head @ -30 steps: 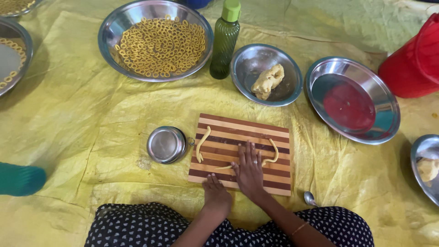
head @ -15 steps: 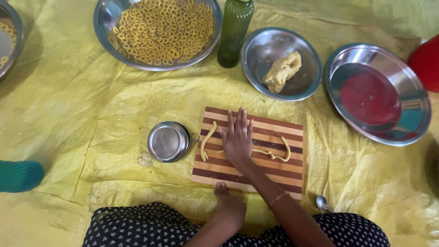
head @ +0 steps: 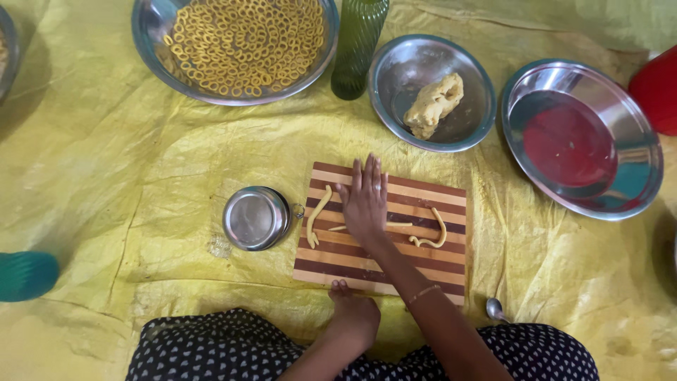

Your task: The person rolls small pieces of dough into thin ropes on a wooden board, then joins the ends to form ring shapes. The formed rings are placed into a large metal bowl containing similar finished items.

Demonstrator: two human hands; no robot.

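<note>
Since half a second ago my right hand (head: 367,204) slid up the striped board (head: 423,194), flat and open, rolling a dough strand (head: 398,224); left hand (head: 350,310), grip loose, steadies the board's near edge.

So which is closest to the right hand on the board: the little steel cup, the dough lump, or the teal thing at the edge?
From the right hand:
1. Little steel cup, just left of the striped board.
2. Dough lump, in the bowl up and to the right.
3. Teal thing, far left edge.
</note>
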